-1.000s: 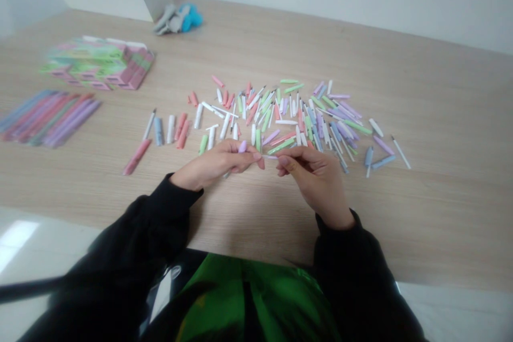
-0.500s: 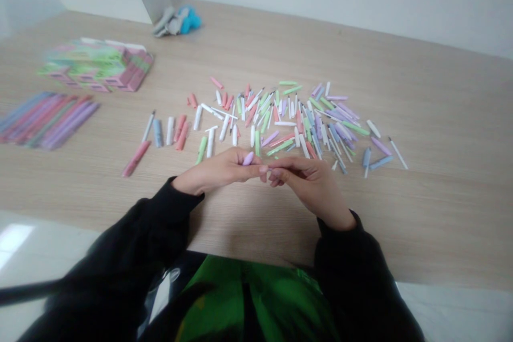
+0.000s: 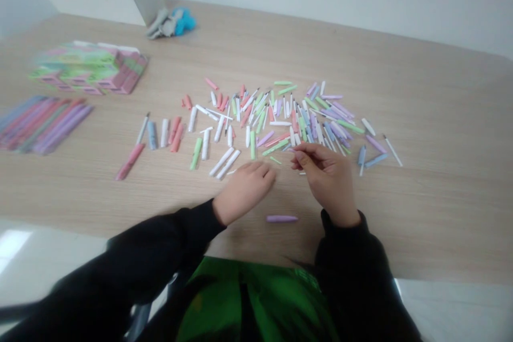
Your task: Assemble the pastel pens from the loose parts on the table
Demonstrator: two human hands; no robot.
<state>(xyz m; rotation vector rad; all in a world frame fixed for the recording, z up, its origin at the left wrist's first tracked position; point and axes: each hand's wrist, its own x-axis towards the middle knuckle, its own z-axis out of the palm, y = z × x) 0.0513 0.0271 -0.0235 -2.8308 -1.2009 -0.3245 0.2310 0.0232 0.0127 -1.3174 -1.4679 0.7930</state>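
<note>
One lilac pen barrel [image 3: 282, 218] has left the hands and now lies alone on the tabletop [image 3: 441, 117], toward the near side, just below the gap between them. The hands have parted. The left hand [image 3: 244, 192] is spread palm down with its fingers loosely together, just beside two white pen barrels [image 3: 225, 163] that lie side by side at the near edge of the scatter. The right hand [image 3: 326, 181] is raised and curled, thumb and forefinger drawn close in a pinch near the pile's near edge; whether they grip some thin piece is too small to tell. The pile of pastel pen parts [image 3: 288, 117] fans out beyond both hands in white, pink, green, lilac and blue, densest toward the right. To its left, a short row of separate pieces ends at a pink pen barrel [image 3: 130, 161]. Farther left lie a band of long pens [image 3: 44, 125] and a stack of pink and green boxes [image 3: 88, 69]. Open wood remains between the hands and the near edge, and more spreads right of the pile, while the scatter crowds the far side of the right hand.
</note>
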